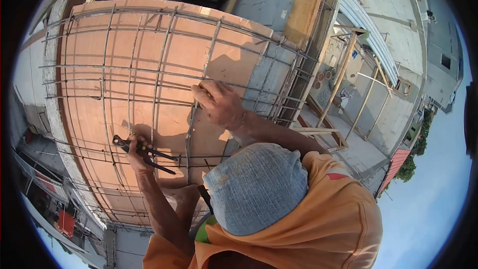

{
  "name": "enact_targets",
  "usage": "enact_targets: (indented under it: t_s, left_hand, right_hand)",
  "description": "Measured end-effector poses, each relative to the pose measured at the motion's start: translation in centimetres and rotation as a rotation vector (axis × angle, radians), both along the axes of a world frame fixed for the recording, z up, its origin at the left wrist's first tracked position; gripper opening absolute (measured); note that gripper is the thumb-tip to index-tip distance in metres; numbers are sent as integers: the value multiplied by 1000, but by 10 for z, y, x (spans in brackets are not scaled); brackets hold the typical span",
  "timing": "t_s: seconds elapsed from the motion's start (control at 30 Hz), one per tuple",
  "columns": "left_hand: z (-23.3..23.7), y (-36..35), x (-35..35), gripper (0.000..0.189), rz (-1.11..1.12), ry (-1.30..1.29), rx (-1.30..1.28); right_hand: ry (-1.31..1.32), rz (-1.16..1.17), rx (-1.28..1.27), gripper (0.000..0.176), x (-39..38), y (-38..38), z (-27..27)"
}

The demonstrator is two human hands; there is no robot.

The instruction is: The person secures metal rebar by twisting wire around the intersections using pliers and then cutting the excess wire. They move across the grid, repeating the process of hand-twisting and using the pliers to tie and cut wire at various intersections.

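Observation:
My left hand (135,155) is closed around a pair of end-cutting pincers (154,155) with dark handles and some yellow on them. The jaws of the pincers point left, just above the steel mesh. My right hand (217,103) has its fingers curled and pressed together over a bar crossing in the rebar grid (158,72). What lies between those fingertips is hidden. Thin bars cross in both directions over an orange-brown plywood sheet (84,52), and hand shadows fall on it.
A rounded denim head covering (256,189) and an orange shirt (323,219) fill the lower middle. A timber beam (311,5) runs along the right of the plywood. Beyond it lie wooden props (338,79) at a lower level and corrugated sheets (368,35).

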State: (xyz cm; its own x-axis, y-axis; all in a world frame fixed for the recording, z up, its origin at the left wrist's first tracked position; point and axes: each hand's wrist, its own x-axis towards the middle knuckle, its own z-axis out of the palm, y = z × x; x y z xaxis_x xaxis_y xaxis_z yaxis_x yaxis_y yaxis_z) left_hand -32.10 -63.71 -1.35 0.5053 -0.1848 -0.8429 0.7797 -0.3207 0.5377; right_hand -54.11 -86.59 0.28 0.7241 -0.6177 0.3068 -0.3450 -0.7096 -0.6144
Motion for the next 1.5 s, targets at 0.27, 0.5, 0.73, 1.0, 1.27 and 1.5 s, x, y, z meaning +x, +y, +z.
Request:
enact_targets:
  t_s: [0.27,0.5,0.73,1.0,1.27,1.5]
  left_hand:
    - [-2,-2,1,16,-77,-89,-12]
    - [-6,3,6,13,-57,0,-62]
    - [-7,3,7,13,-65,5,-70]
    - [-12,7,10,14,-59,-32,-66]
    - [-23,15,15,21,-76,-80,-13]
    - [8,-10,-5,22,-58,-105,52]
  right_hand:
    - [206,-302,-66,33,-47,-17,-4]
    - [176,-384,-73,29,-48,-11,-16]
    - [202,-341,-79,25,-47,-3,-33]
    - [164,-303,-40,24,-45,-1,-39]
    - [154,-287,-12,27,-44,3,-48]
    - [120,-301,62,24,-46,4,-52]
